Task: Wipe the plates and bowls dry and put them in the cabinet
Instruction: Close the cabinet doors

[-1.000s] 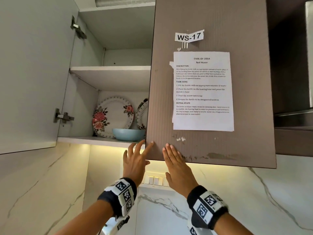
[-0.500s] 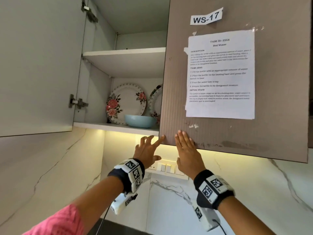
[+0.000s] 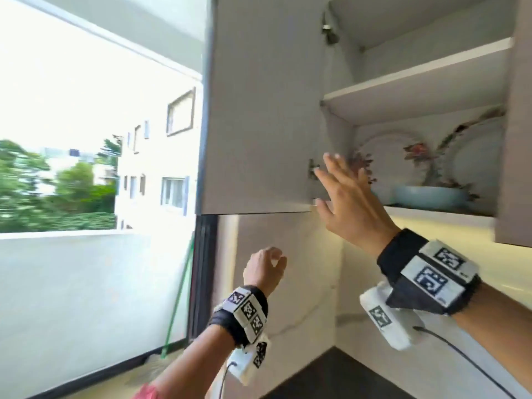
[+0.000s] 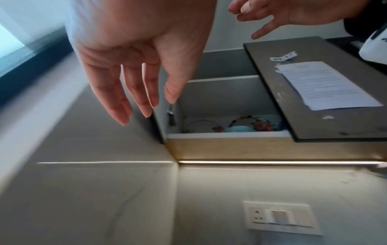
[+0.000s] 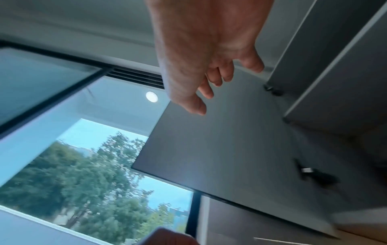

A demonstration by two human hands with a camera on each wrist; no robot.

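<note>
window: large glass pane point(image 3: 86, 139) fills the left of the head view, dark frame; trees and a pale building outside, blurred
green pole: thin green pole point(image 3: 177, 298) leans by the window frame, lower left
wall: marble-look wall point(image 3: 288, 269) under the cabinet, lit by a light strip point(image 4: 272, 162) along the cabinet underside
socket: white switch and socket plate point(image 4: 281, 217) on the wall below the strip, well under the cabinet
counter: dark counter point(image 3: 331, 375) at bottom centre, only a corner shows
left door: left cabinet door point(image 3: 259, 110) swung wide open, pale inner face toward the camera, hinges point(image 3: 312, 168) on its right edge
left hand: left hand point(image 3: 264, 267) low, below the open door's bottom edge, touches nothing; fingers loosely bent in the head view, hanging relaxed and apart in the left wrist view, holds nothing
right hand: right hand point(image 3: 342, 197) raised, fingers spread and straight, at the door's lower hinge-side corner in front of the shelf; contact with the door not clear, holds nothing
cabinet: open cabinet point(image 3: 417, 90) has an upper shelf and a bottom shelf
plates: two floral plates point(image 3: 391, 159) stand upright against the back wall on the bottom shelf, side by side
bowl: blue bowl point(image 3: 431, 197) sits on the bottom shelf in front of the plates, near the front edge
right door: right cabinet door point(image 3: 515, 125) covers the right part of the opening; paper sheet point(image 4: 326, 84) taped on its front
open room: gap between the two doors; free space under the cabinet, between it and the counter
</note>
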